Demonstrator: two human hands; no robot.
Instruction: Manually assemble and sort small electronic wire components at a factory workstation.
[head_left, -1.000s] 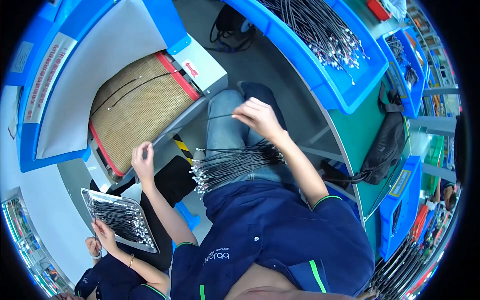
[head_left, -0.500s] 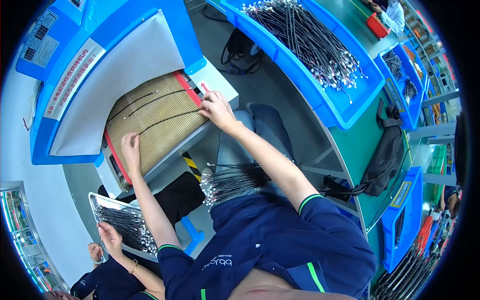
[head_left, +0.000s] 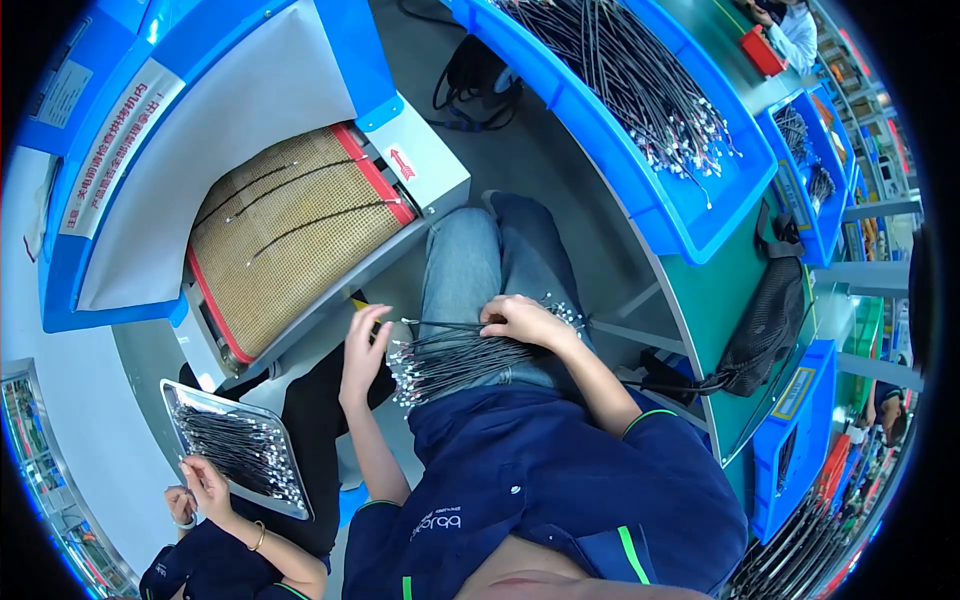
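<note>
A bundle of black cables with small white connectors at both ends lies across my lap. My right hand is over the top of the bundle, fingers bent and pinching a cable at its upper edge. Just left of the cable ends, my left hand is raised with thumb and fingers apart, holding nothing that I can see. Three black cables lie spaced apart on the tan mesh conveyor belt, the nearest cable reaching its red edge.
The blue machine with a white curtain stands over the belt. At lower left, a co-worker's hand is by a metal tray of cables. A large blue bin of cables rests on the green table.
Both hands have come back from the belt to my lap. The nearest cable on the belt has been let go. My right hand now grips a cable at the bundle.
</note>
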